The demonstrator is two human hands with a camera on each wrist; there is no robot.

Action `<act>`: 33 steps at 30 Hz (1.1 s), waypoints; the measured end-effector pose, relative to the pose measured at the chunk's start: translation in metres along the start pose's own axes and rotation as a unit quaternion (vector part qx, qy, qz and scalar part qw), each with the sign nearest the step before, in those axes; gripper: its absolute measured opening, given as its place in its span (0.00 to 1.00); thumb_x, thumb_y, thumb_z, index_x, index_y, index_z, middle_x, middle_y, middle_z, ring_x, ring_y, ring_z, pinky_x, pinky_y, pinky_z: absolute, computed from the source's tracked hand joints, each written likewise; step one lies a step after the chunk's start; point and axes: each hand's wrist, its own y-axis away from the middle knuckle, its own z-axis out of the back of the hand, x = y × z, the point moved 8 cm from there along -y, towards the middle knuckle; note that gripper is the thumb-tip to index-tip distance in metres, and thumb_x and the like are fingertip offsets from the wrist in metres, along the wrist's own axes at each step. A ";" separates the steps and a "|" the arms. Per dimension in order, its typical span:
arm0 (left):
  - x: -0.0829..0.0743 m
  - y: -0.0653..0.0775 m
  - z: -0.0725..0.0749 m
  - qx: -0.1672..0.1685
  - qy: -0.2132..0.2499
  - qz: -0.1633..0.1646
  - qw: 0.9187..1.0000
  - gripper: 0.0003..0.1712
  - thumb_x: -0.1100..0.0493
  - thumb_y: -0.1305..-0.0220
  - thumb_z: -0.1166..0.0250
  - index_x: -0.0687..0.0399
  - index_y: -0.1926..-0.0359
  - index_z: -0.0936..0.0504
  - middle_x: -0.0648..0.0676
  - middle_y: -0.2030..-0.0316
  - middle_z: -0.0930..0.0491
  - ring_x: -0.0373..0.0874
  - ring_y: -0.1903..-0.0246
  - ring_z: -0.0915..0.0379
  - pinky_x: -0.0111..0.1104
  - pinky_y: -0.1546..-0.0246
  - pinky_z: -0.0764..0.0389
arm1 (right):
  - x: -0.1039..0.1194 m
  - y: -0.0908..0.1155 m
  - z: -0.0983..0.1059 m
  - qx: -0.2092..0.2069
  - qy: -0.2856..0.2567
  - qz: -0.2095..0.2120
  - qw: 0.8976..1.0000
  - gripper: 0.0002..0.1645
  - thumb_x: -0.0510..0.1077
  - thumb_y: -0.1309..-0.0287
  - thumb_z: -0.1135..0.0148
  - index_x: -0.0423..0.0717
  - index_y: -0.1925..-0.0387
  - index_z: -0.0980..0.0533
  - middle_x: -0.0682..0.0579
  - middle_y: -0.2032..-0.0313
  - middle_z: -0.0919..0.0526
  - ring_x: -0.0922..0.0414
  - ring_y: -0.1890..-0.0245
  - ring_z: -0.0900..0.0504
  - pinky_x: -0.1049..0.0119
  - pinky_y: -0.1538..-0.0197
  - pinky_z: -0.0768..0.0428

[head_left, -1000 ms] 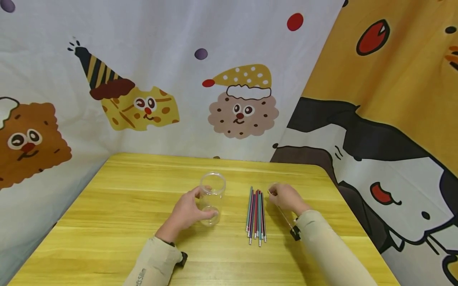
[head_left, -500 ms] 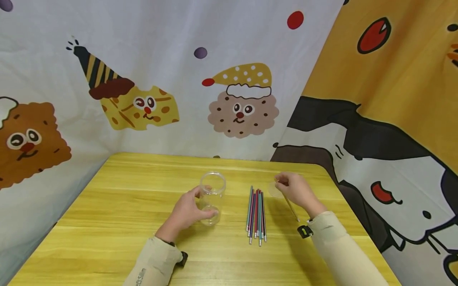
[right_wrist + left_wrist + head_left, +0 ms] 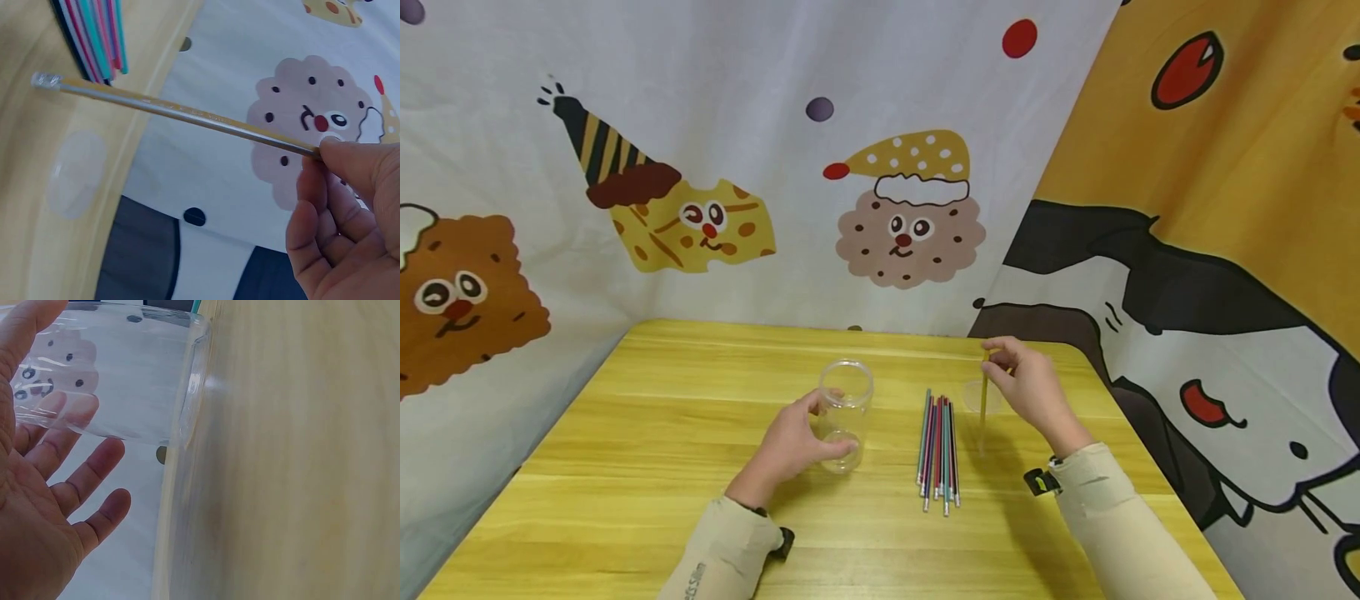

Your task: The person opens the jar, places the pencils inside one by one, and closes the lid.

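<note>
My left hand holds a clear plastic jar that stands upright on the table, its mouth uncovered. In the left wrist view the thumb is on one side of the jar and the fingers spread along the other. To the right, my right hand pinches a yellow pencil near its upper end. The pencil hangs nearly upright with its eraser end down. Between the hands lies a bunch of several coloured pencils, eraser ends toward me.
Flat on the wooden table, behind the held pencil, lies a clear round disc, like a lid. A cartoon-print cloth hangs behind the table and along its sides.
My right hand has raised the yellow pencil up and away, turning it from slanted to nearly upright. The left hand and the jar have stayed in place.
</note>
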 end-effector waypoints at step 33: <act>0.002 0.000 -0.002 0.008 0.013 0.008 1.000 0.42 0.45 0.48 0.13 0.37 0.33 0.21 0.57 0.49 0.18 0.52 0.45 0.26 0.40 0.54 0.24 | 0.062 0.016 0.038 -0.091 -0.218 -0.013 0.972 0.11 0.43 0.32 0.26 0.45 0.53 0.18 0.68 0.72 0.14 0.60 0.75 0.22 0.71 0.71 0.25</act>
